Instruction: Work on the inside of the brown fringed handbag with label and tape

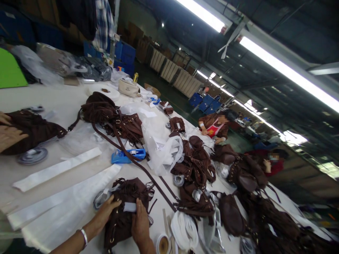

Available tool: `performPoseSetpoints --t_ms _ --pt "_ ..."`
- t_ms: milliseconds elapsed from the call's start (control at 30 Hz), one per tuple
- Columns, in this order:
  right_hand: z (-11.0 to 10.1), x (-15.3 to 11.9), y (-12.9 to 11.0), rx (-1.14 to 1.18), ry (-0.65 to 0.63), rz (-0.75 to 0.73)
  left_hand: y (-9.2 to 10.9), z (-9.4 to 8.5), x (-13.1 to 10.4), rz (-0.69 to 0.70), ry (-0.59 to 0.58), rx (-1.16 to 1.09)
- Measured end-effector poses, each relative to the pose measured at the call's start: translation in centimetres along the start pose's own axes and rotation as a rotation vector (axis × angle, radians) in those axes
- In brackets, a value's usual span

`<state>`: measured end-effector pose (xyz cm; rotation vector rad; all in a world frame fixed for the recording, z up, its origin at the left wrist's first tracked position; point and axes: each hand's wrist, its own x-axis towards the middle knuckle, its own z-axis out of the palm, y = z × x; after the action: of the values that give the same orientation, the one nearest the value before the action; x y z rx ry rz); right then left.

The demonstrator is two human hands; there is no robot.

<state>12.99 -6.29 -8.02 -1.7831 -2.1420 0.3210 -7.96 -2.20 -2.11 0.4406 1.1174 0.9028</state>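
Observation:
A dark brown fringed bag (123, 211) lies on the white table (66, 102) near its front edge. My left hand (105, 211), with a silver bangle on the wrist, grips the bag's left side. My right hand (140, 221) rests on top of the bag, its fingertips at a white strip (129, 207) lying across the bag. A long brown strap (137, 165) runs diagonally across the table just beyond the bag.
A blue tape dispenser (128, 155), white paper strips (57, 169), clear plastic bags (161, 144) and a heap of brown bags (196, 169) cover the table. A tape roll (162, 244) stands by my right wrist. Another person's hands (9, 135) hold a brown bag (34, 128) at left. Two people (214, 127) sit beyond.

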Motion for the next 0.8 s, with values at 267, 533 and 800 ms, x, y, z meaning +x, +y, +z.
performPoseSetpoints --t_ms 267,533,800 --pt "-1.0 0.2 -0.7 0.009 -0.024 0.046 -0.5 0.2 0.0 -0.122 -0.112 -0.244" --pt "-0.9 0.3 -0.8 0.017 -0.017 0.048 0.4 -0.2 -0.5 -0.147 -0.194 -0.203" --pt "-1.2 0.6 -1.1 0.028 -0.053 0.040 -0.5 -2.1 0.2 -0.121 -0.230 -0.008"
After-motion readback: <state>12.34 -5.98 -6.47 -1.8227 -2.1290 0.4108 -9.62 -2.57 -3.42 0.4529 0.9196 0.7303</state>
